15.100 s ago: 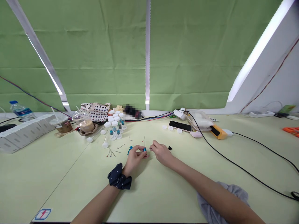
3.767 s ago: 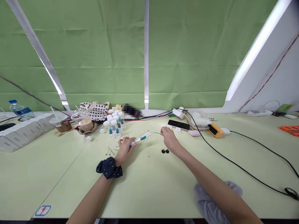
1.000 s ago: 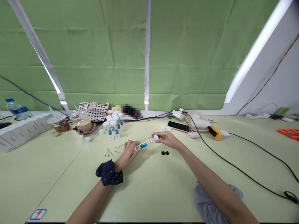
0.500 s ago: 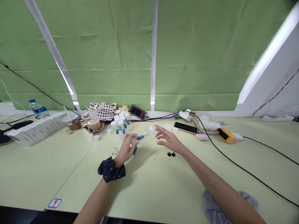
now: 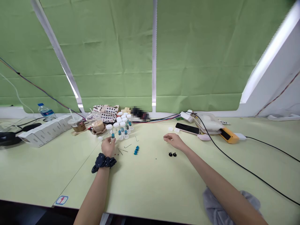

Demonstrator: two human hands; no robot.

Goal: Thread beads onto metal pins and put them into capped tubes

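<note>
In the head view, my left hand [image 5: 108,147] is closed around the lower part of a clear vial with a white cap [image 5: 109,127]. Blue pieces [image 5: 112,135] show inside the vial, which stands at the left front of several similar capped vials [image 5: 122,124]. My right hand [image 5: 173,141] rests low over the table, fingers loosely bent, with nothing visible in it. Just below it are two black knob-like parts [image 5: 172,154]. Between the hands lie a cluster of blue pieces [image 5: 136,150] and several thin L-shaped metal rods [image 5: 122,151].
Behind my right hand are white caps [image 5: 177,130], a phone [image 5: 187,128], a plastic container [image 5: 209,122] and a yellow device [image 5: 228,135]. A black cable [image 5: 225,157] crosses the right side. Drink cups [image 5: 97,125], white boxes [image 5: 48,130] and a water bottle [image 5: 46,112] stand left.
My left hand has moved left with a vial to the group of vials, uncovering the blue pieces and metal rods. My right hand has lowered slightly, its fingers less spread.
</note>
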